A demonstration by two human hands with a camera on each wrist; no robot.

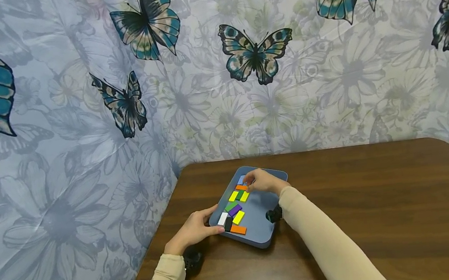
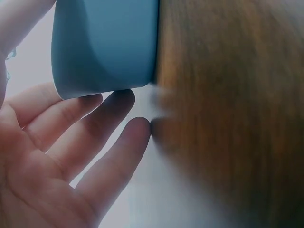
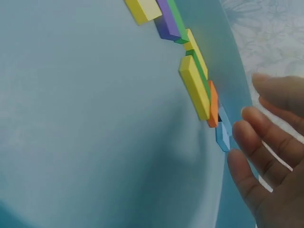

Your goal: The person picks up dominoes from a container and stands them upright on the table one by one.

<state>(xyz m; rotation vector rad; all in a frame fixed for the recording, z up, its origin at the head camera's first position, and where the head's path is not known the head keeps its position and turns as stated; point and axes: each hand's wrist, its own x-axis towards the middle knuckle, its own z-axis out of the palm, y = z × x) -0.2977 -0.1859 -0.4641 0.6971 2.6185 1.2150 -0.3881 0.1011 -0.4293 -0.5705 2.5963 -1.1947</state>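
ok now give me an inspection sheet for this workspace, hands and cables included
surface: brown wood-grain table
job's things: blue-gray tray; rectangular white, black, orange, yellow, purple and green blocks toward its left side
clutter: nothing seen
left hand: holds the tray's near left corner
right hand: at the light blue blocks near the far left corner, contact unclear
cables: nothing seen
surroundings: butterfly-print wall covering behind and left
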